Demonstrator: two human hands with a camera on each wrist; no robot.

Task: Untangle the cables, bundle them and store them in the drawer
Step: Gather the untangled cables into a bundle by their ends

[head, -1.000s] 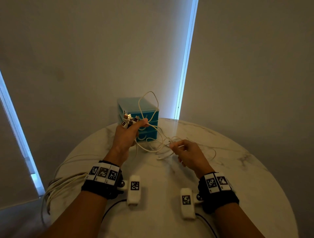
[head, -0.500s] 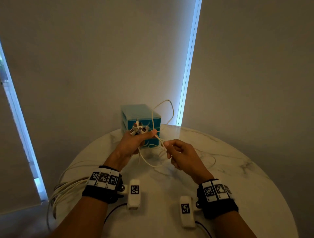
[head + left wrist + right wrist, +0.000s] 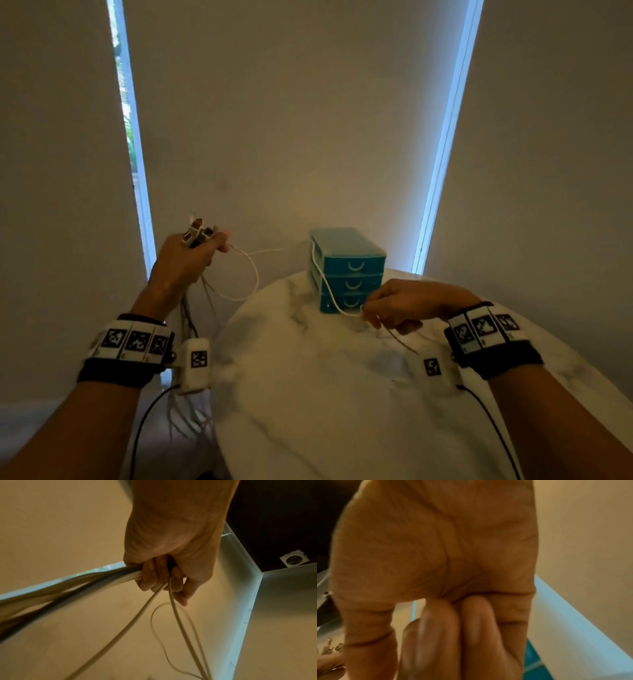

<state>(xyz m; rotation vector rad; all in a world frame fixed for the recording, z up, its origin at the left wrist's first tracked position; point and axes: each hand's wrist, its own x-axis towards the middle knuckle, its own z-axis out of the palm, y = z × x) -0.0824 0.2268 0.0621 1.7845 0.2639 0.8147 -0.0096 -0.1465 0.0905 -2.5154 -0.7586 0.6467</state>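
Note:
My left hand point(image 3: 191, 253) is raised off the table's left side and grips a bunch of white cables point(image 3: 96, 582), their plug ends point(image 3: 198, 233) sticking up above the fist. The rest of the bunch hangs down past the table edge. One thin white cable point(image 3: 253, 270) loops from that hand, runs across the left corner of the teal drawer unit point(image 3: 349, 270), and reaches my right hand point(image 3: 390, 308), which pinches it just above the marble table point(image 3: 325, 394). The right wrist view shows only my right hand's curled fingers point(image 3: 476, 628). All three drawers look closed.
The drawer unit stands at the far edge of the round table, near the wall. Blinds with bright window gaps point(image 3: 133, 154) lie behind. Black wrist-camera wires point(image 3: 493, 421) trail along both forearms.
My left hand has swung far left and up, off the table, pulling the cable bunch away. My right hand has stayed over the table and the single cable between them has stretched out.

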